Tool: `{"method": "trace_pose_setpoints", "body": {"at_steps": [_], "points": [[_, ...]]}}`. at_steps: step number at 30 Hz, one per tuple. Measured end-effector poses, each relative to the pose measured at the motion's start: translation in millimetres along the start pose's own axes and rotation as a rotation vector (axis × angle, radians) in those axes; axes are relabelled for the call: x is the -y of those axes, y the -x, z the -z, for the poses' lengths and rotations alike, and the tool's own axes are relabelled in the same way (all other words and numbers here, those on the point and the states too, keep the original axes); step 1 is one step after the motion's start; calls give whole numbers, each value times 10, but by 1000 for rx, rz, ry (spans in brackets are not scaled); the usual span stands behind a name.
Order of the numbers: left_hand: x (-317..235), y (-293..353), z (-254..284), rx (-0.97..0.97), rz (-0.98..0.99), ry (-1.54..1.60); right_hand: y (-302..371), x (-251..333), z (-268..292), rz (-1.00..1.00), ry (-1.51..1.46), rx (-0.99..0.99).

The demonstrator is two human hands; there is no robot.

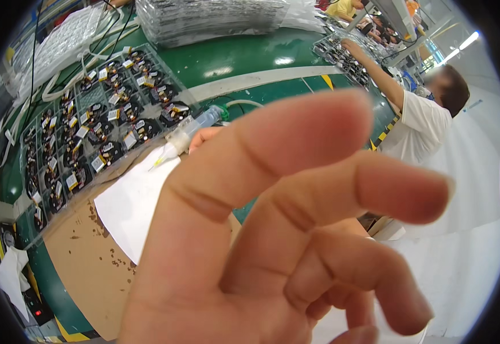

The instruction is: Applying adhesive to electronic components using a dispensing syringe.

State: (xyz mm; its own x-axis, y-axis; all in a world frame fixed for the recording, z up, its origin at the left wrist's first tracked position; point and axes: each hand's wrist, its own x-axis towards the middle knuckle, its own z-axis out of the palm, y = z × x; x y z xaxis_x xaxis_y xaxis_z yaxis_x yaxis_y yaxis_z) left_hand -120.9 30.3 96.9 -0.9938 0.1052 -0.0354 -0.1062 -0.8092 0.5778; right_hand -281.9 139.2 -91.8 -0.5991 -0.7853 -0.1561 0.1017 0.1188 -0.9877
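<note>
My left hand [250,229] is raised close to the camera and fills the middle of the picture. Its palm faces me, with the fingers bent, spread apart and holding nothing. Behind it, a small part of my right hand [202,139] shows, its fingers against a clear dispensing syringe [180,139]; the rest of that hand is hidden. The syringe has a green cap with a hose and a thin yellowish tip pointing down left. Below the tip lies a white sheet of paper [126,209] on brown cardboard [86,258] with dark specks.
At left, a clear plastic tray [104,109] holds several round black assemblies with wires and yellow-white labels. Stacked clear trays [210,23] stand at the back of the green bench [215,63]. To the right, a co-worker in a white shirt [424,132] reaches toward another filled tray [341,54].
</note>
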Motion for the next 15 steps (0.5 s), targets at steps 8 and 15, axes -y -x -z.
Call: {"method": "trace_pose_setpoints", "body": {"at_steps": [8, 15], "points": [[112, 161, 83, 46, -5, -33, 44, 99, 68, -30, 33, -35], [-16, -48, 99, 114, -50, -74, 52, 70, -36, -33, 36, -13]]}}
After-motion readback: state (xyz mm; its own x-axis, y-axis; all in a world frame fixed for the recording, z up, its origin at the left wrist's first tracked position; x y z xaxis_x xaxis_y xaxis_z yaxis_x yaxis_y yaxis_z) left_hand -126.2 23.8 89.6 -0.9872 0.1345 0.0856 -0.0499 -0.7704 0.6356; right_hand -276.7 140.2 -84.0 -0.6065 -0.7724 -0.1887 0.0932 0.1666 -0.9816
